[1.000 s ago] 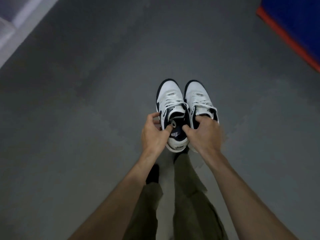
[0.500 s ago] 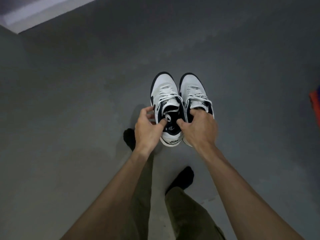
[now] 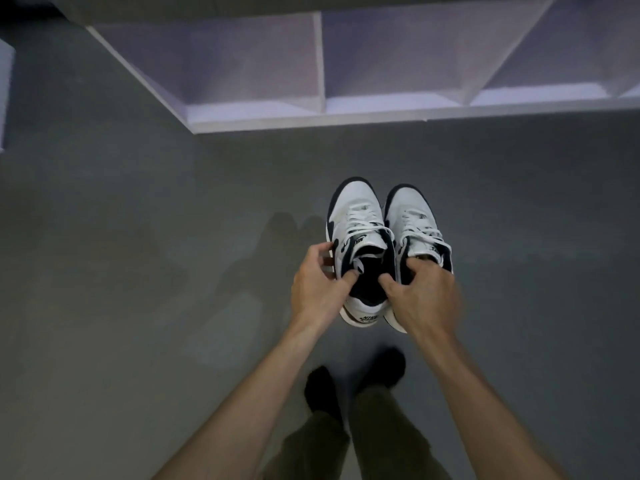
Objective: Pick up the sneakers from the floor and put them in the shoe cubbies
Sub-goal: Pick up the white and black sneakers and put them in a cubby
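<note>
Left hand (image 3: 317,289) and right hand (image 3: 424,296) each pinch a collar of the white-and-black sneakers (image 3: 381,244), held side by side above the grey floor (image 3: 138,271), toes toward the white shoe cubbies (image 3: 322,64).

Your forearms are bare to the frame edge; no sleeves, watch or rings visible on the left hand (image 3: 317,289) or right hand (image 3: 424,296). Below the grip: olive-green trousers (image 3: 377,441), loose, creased at the hem. Black socks (image 3: 320,388), blurred, no markings legible.
</note>
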Tool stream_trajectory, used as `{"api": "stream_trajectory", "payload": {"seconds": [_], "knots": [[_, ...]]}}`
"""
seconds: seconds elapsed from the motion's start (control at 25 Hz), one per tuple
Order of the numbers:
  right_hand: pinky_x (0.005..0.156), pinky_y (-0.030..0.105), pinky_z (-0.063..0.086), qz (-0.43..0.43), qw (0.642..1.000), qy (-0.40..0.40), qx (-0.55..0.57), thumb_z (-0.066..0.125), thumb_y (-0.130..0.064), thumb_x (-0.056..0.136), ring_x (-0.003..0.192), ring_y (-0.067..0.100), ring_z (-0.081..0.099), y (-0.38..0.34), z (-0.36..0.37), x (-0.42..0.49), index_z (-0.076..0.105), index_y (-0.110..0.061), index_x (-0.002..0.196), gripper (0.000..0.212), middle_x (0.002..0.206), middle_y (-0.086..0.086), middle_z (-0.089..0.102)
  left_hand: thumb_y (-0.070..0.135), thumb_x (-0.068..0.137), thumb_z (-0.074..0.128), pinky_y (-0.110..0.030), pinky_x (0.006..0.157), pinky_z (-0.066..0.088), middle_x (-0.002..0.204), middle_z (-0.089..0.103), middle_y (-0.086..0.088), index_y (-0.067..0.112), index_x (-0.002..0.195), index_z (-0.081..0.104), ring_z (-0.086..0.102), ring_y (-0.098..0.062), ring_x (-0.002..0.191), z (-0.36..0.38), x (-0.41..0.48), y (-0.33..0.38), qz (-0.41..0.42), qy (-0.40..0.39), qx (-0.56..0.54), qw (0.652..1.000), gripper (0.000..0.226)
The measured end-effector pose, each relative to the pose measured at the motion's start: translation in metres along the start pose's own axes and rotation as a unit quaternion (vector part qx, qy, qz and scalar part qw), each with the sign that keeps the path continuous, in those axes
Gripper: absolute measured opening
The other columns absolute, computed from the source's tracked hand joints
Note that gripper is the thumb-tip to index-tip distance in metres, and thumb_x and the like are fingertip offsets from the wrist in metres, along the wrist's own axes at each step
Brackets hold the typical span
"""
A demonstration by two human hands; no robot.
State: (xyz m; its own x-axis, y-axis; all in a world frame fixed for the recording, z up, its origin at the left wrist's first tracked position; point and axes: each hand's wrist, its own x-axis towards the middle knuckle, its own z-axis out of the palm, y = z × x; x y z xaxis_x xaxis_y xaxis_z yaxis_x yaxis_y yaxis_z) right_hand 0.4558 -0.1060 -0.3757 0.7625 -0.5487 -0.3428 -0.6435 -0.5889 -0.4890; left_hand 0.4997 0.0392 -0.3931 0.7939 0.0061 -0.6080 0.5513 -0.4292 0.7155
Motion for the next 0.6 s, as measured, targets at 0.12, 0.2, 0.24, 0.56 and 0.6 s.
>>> {"api": "stream_trajectory", "payload": {"seconds": [0.12,0.2,0.24,0.56,0.6], "knots": [[0.051,0.028,0.028,-0.041,0.999,-0.015,-0.005,0.072,-0.035,0.071,0.049,0.019,0.045,-0.053,0.02,0.051,0.044,-0.016,0.056,0.037,0.05,-0.005,0.046,0.021,0.077,0.08,-0.023,0.08,0.054,0.099,0.067,0.018,0.03,0.123,0.057,0.065,0.005,0.085,-0.031,0.055,0.027,-0.009,0.03,-0.009,0.999,0.052],[0.054,0.028,0.031,-0.055,0.998,-0.041,-0.016,0.071,-0.037,0.073,0.054,0.02,0.047,-0.082,0.035,0.077,0.049,-0.018,0.06,0.033,0.055,-0.006,0.049,0.016,0.078,0.079,-0.024,0.079,0.055,0.101,0.068,0.018,0.031,0.12,0.057,0.066,0.003,0.086,-0.05,0.083,0.039,-0.024,0.054,-0.022,0.998,0.05],[0.055,0.028,0.032,-0.064,0.996,-0.055,-0.017,0.071,-0.039,0.074,0.055,0.019,0.048,-0.099,0.044,0.091,0.05,-0.018,0.062,0.032,0.058,-0.006,0.051,0.014,0.078,0.079,-0.024,0.079,0.055,0.102,0.069,0.015,0.031,0.119,0.057,0.067,0.001,0.087,-0.061,0.098,0.044,-0.03,0.071,-0.028,0.997,0.05],[0.064,0.03,0.039,-0.103,0.988,-0.115,-0.03,0.07,-0.041,0.077,0.066,0.017,0.048,-0.207,0.119,0.16,0.04,-0.025,0.064,0.036,0.068,-0.006,0.051,0.003,0.081,0.076,-0.025,0.079,0.055,0.106,0.07,0.002,0.023,0.122,0.057,0.069,-0.008,0.09,-0.148,0.204,0.052,-0.069,0.105,-0.049,0.991,0.05],[0.064,0.03,0.041,-0.101,0.988,-0.115,-0.034,0.07,-0.041,0.077,0.067,0.017,0.05,-0.223,0.129,0.164,0.041,-0.025,0.065,0.035,0.068,-0.006,0.051,0.006,0.081,0.076,-0.025,0.081,0.056,0.107,0.07,0.004,0.026,0.122,0.056,0.069,-0.007,0.092,-0.162,0.217,0.052,-0.069,0.098,-0.051,0.991,0.049]]}}
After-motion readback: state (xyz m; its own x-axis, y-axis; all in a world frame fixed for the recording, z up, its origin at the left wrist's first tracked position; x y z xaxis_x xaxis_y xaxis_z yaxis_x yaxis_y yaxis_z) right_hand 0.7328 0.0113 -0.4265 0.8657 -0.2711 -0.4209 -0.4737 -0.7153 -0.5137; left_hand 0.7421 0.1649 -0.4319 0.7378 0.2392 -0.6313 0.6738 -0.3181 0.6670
